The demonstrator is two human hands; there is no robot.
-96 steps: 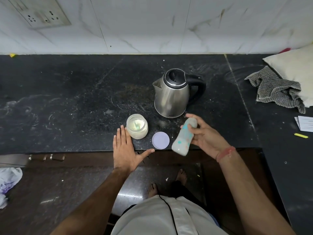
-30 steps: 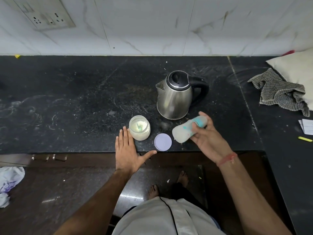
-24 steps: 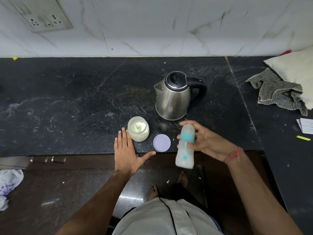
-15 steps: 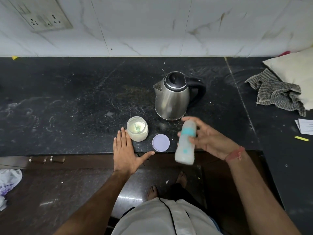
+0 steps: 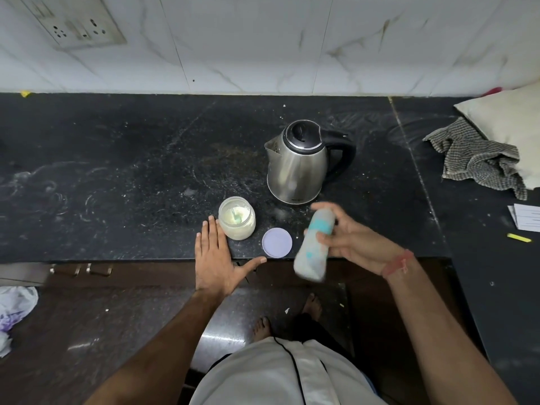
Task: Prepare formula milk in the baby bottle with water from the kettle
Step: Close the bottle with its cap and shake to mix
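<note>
The right hand has its grip closed around the bottle, fingers wrapped over the teal collar near its upper end. The bottle is held in the air, tilted, its top leaning away toward the kettle and its base hanging out past the front edge of the desk. The bottle is blurred, so its contents cannot be read; its wall looks pale with teal marks. A red thread circles the right wrist.

The left hand lies flat, palm down, on the front edge of the desk, its grip wide and holding nothing, fingers together and thumb spread toward the lid. Its fingertips are just beside the jar, whether touching it cannot be told.

The jar stands upright and uncovered on the desk, with pale powder inside and a light green scoop in it. The round lilac lid lies flat on the desk between the jar and the bottle, near the front edge. The steel kettle stands upright behind them, black lid shut, spout pointing left and black handle to the right.

Far right on the desk lie a checked cloth, a pale cushion, some paper and a small yellow stick. A socket plate sits on the tiled wall at upper left
</note>
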